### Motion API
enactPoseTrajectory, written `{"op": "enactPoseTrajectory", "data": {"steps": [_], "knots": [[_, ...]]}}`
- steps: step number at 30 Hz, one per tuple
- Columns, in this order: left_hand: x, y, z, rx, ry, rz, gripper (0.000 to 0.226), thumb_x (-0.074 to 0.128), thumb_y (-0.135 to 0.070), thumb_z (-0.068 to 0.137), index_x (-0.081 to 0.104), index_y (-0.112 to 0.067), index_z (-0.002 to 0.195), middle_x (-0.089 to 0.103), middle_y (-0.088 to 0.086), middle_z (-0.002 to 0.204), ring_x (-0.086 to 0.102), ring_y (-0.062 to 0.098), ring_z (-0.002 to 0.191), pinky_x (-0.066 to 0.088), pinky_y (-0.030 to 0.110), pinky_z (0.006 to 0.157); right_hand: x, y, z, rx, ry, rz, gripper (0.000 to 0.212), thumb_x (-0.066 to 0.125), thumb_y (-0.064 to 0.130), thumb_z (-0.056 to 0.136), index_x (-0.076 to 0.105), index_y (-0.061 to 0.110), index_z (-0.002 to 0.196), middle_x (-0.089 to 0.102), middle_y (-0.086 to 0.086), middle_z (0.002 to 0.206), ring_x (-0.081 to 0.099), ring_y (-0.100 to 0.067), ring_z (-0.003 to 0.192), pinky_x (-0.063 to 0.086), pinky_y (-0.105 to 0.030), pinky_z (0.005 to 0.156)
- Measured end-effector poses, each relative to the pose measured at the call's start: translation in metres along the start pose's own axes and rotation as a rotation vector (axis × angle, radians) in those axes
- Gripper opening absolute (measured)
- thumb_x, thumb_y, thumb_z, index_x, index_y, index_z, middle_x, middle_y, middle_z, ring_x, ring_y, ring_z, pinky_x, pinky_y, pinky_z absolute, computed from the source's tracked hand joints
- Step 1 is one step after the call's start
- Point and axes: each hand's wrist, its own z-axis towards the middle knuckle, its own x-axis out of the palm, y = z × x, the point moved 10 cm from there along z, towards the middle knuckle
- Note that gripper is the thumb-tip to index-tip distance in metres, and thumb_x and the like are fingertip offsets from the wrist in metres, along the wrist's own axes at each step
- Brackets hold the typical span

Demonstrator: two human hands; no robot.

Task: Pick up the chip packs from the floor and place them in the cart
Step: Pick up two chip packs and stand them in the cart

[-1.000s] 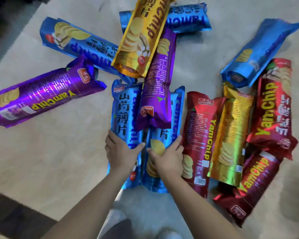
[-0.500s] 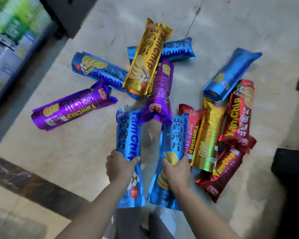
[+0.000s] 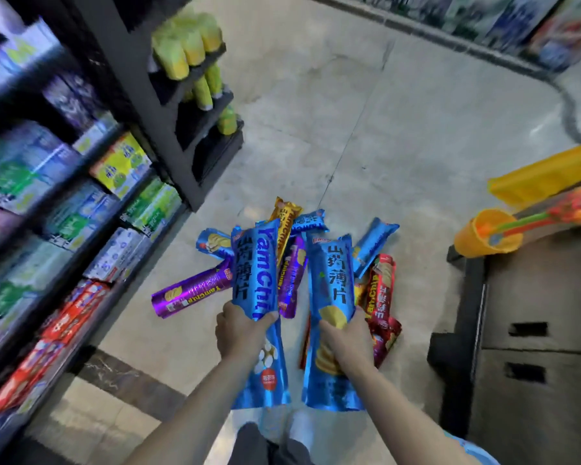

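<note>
Two blue packs lifted, one per hand; shelf goods at left motion-blurred.
Left hand (image 3: 240, 332) grips left blue pack (image 3: 257, 286), right hand (image 3: 344, 335) grips right blue pack (image 3: 331, 297), fingers curled round each mid-length. Vs 0.5 s ago: both packs raised clear of floor pile (image 3: 292, 260); view higher. Long axes near vertical in frame, tops pointing away from person. Pile partly hidden behind them.

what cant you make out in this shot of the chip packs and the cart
Head view only:
- Cart: cut off by the right edge; its inside does not show.
- Red packs: partly hidden behind the blue pack in the right hand; count unclear.
- Shelf goods: motion-blurred, labels unreadable.
- Purple pack: partly hidden behind the left hand's pack.
</note>
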Motion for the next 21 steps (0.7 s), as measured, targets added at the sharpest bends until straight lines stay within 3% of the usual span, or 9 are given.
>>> {"op": "enactPoseTrajectory", "data": {"steps": [3,6,9,12,16,21], "knots": [[-0.032,-0.053,-0.04,0.09,0.009,-0.029,0.084,0.077,-0.061,0.045,0.055,-0.01,0.108,0.063,0.011,0.104,0.063,0.03,0.092,0.056,0.041,0.078,-0.034,0.053,-0.041,-0.106,-0.002,0.051,0.072,0.07,0.036,0.063,0.046,0.017,0.128,0.064,-0.003,0.112,0.063,-0.024,0.098,0.049,-0.032,0.081],[-0.063,-0.098,-0.076,0.178,-0.016,-0.031,0.072,0.085,-0.045,0.058,0.053,-0.006,0.109,0.061,0.013,0.108,0.06,0.033,0.1,0.053,0.039,0.081,-0.064,0.094,-0.076,-0.184,-0.005,0.134,0.06,0.072,0.026,0.068,0.049,0.016,0.122,0.066,-0.002,0.11,0.064,-0.021,0.094,0.051,-0.032,0.082],[-0.088,-0.135,-0.105,0.262,-0.026,-0.05,0.073,0.085,-0.045,0.057,0.05,-0.008,0.109,0.062,0.014,0.108,0.061,0.033,0.1,0.054,0.045,0.082,-0.091,0.13,-0.105,-0.243,0.008,0.161,0.05,0.07,0.022,0.076,0.048,0.014,0.12,0.064,-0.003,0.107,0.061,-0.02,0.089,0.045,-0.027,0.071],[-0.116,-0.164,-0.132,0.301,-0.055,-0.079,0.07,0.085,-0.043,0.06,0.049,-0.007,0.108,0.06,0.013,0.109,0.06,0.033,0.1,0.054,0.043,0.081,-0.115,0.159,-0.126,-0.283,0.001,0.159,0.054,0.068,0.026,0.079,0.044,0.013,0.125,0.062,-0.006,0.111,0.061,-0.024,0.094,0.042,-0.027,0.07],[-0.148,-0.185,-0.159,0.326,-0.081,-0.093,0.068,0.083,-0.049,0.059,0.04,-0.016,0.1,0.058,0.011,0.108,0.06,0.032,0.098,0.054,0.045,0.082,-0.139,0.193,-0.149,-0.374,-0.013,0.159,0.056,0.07,0.028,0.079,0.044,0.012,0.126,0.061,-0.005,0.11,0.06,-0.025,0.092,0.046,-0.03,0.075],[-0.196,-0.184,-0.179,0.346,-0.145,-0.245,0.072,0.085,-0.049,0.053,0.05,-0.012,0.104,0.063,0.008,0.103,0.064,0.027,0.089,0.057,0.045,0.078,-0.14,0.234,-0.179,-0.475,0.025,0.123,0.057,0.071,0.03,0.079,0.045,0.01,0.125,0.056,-0.002,0.1,0.055,-0.022,0.084,0.041,-0.029,0.072]]}}
